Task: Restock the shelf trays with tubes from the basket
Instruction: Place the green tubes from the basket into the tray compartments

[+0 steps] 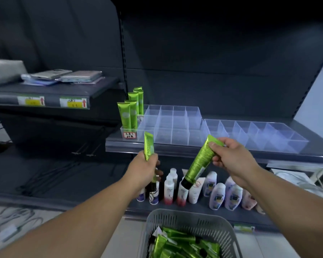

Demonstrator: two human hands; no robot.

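Dark back panels close off the rear of a store shelving unit. The middle shelf carries two clear plastic trays set side by side. The left tray is divided into rows of square compartments. The right tray is divided into cells by slanted partitions. A neighbouring shelf to the left holds flat packets. The lower shelf carries a row of upright bottles.

A grey perforated basket sits at the bottom of the view, in front of the lower shelf. It contains a loose pile of basket tubes, all green.

Both forearms extend forward from the bottom edge. The left hand is curled around the lower part of the left-hand tube. This tube is upright, crimped end up, just in front of the middle shelf edge and below the left tray's leftmost column. The right hand pinches the crimped end of the right-hand tube between thumb and fingers. This tube is tilted, with its black cap pointing down and to the left, in front of the bottles.

Stocked tubes stand upright, crimp up, one behind another in the leftmost column of the left tray. A small red-and-white tag is fixed to the tray's front wall below them. Yellow price labels sit on the neighbouring shelf's front edge.
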